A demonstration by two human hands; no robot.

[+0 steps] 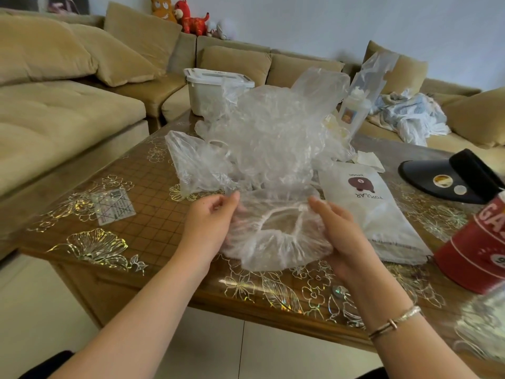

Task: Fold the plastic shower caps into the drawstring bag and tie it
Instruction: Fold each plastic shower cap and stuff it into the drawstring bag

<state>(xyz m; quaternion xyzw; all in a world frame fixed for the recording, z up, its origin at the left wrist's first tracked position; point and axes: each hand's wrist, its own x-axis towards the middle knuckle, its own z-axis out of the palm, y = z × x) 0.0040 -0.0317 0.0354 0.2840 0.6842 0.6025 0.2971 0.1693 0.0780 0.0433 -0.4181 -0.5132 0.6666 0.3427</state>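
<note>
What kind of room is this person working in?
Most likely a home living room: a tan sectional sofa wraps round a wooden table, with stuffed toys on the sofa back.

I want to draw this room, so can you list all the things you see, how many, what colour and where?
shower cap: one, clear, held over the table's near edge
plastic pile: one heap, clear, mid table
drawstring bag: one, white with a brown bear, flat, right of the cap
table: one, brown with shiny flowers
tin: one, red, right edge
visor cap: one, black, far right
tub: one, white, behind the pile
sofa: one, tan, around the table
plush toys: two, orange and red, on the sofa back
left hand: fingers pinch the cap's left side
right hand: fingers grip its right side
</note>
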